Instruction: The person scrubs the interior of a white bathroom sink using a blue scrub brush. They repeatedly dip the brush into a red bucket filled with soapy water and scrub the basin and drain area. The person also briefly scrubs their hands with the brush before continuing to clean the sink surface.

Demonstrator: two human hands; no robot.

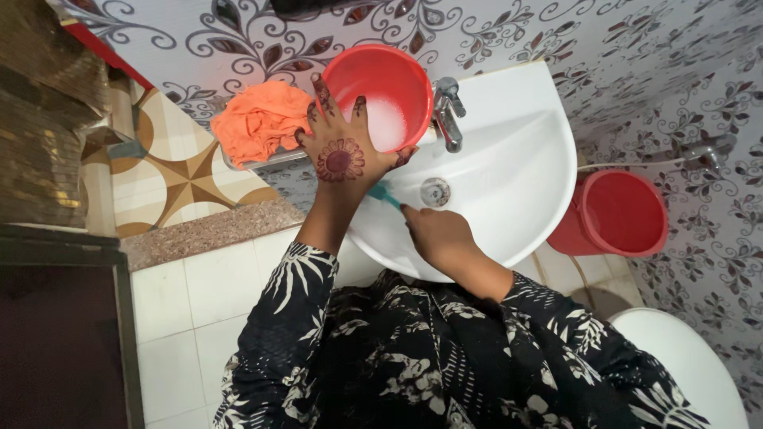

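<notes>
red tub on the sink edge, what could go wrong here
The red tub sits on the sink rim by the tap, steadied only by the left hand; it could tip and spill its foamy water. The orange cloth beside it might get pushed off the ledge.

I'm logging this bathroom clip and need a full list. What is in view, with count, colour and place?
Small bucket: one, red, on the basin's rim by the tap, whitish liquid inside.
Cloth: one, orange, on a rail left of the small bucket.
Basin: one, white, wall-mounted.
Tap: one, metal, at the basin's back.
Drain: one, metal, in the bowl.
Large bucket: one, red, on the floor.
Brush: one, teal, mostly hidden.
Left hand: grips the small bucket's rim.
Right hand: holds the brush.
</notes>
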